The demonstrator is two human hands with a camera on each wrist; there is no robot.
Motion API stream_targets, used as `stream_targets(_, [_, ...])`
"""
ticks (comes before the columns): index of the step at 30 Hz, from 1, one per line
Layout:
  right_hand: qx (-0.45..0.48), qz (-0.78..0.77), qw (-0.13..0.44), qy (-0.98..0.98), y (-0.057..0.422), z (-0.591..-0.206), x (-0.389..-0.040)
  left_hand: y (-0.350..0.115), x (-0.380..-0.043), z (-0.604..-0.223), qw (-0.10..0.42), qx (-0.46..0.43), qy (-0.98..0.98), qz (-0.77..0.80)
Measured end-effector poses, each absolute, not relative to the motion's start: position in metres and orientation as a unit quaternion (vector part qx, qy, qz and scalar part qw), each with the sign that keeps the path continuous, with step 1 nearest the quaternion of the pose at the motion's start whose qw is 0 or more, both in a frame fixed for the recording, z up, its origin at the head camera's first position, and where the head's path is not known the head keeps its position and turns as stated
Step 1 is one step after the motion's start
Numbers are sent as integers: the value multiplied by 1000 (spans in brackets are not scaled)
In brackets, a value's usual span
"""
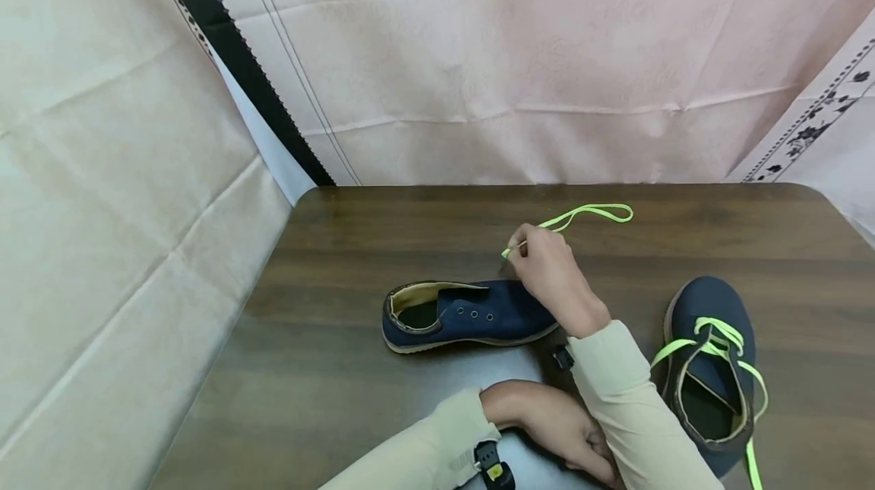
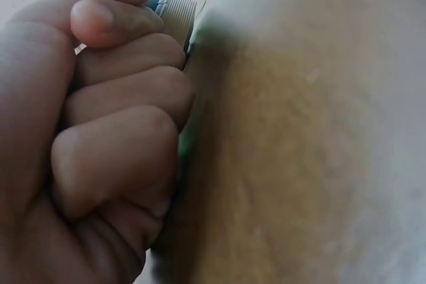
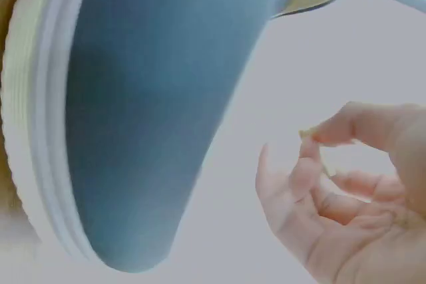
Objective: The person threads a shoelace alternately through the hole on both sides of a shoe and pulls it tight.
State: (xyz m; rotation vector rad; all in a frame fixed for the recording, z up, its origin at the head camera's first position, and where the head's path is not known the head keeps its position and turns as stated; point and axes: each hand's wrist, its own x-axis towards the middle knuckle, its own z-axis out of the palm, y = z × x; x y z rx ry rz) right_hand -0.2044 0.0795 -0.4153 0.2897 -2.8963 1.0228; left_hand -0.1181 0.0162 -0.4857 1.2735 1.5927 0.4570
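A navy blue shoe (image 1: 472,315) lies lengthwise on the table, toe to the right, its eyelets bare of lace. Over its toe end my right hand (image 1: 550,273) pinches a neon green shoelace (image 1: 588,210) between thumb and fingertip. The lace's tip pokes out left of the fingers, and its looped part trails to the far right. In the right wrist view the shoe's toe (image 3: 153,131) is large beside the pinching hand (image 3: 353,191). My left hand (image 1: 554,422) rests low near the table, below the right forearm; its fingers (image 2: 126,98) are curled in with nothing visible inside.
To the right stands a second navy shoe (image 1: 711,376), toe pointing away, with neon green laces (image 1: 721,334) threaded and ends hanging out. The brown wooden table (image 1: 328,308) ends at the back against a pale cloth (image 1: 519,64).
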Motion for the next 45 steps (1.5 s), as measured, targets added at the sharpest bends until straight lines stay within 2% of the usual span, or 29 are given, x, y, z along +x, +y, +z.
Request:
stream_targets(3, [114, 367, 49, -922, 80, -412, -190, 19, -116, -489, 494, 541, 656, 181])
stream_targets(5, [133, 384, 57, -912, 81, -411, -179, 19, -115, -489, 510, 532, 651, 183])
stream_targets(9, [158, 418, 47, -893, 86, -409, -162, 21, -113, -487, 516, 545, 643, 155])
stream_targets(13, [177, 494, -11, -851, 97, -410, -151, 12, -111, -478, 489, 576, 650, 86])
stream_targets(17, [196, 610, -101, -761, 106, -417, -141, -18, -115, -466, 511, 559, 648, 75])
stream_targets(18, [200, 631, -118, -740, 106, -419, -138, -28, -117, -464, 523, 547, 649, 87])
stream_targets(20, [223, 657, -128, -709, 105, -422, -133, -49, -118, -457, 509, 533, 669, 99])
stream_targets(25, [280, 672, -143, -671, 97, -426, -124, -98, -129, -439, 429, 515, 728, 146])
stream_targets(31, [273, 685, -187, -649, 98, -433, -111, -144, -157, -408, 373, 498, 739, 260])
stream_targets(33, [261, 682, -187, -657, 99, -437, -108, -153, -164, -398, 342, 480, 753, 293])
stream_targets(40, [155, 677, -170, -699, 98, -456, -104, -157, -173, -388, 139, 377, 860, 314])
stream_targets(45, [81, 681, -167, -708, 93, -467, -100, -147, -172, -388, 76, 346, 894, 274])
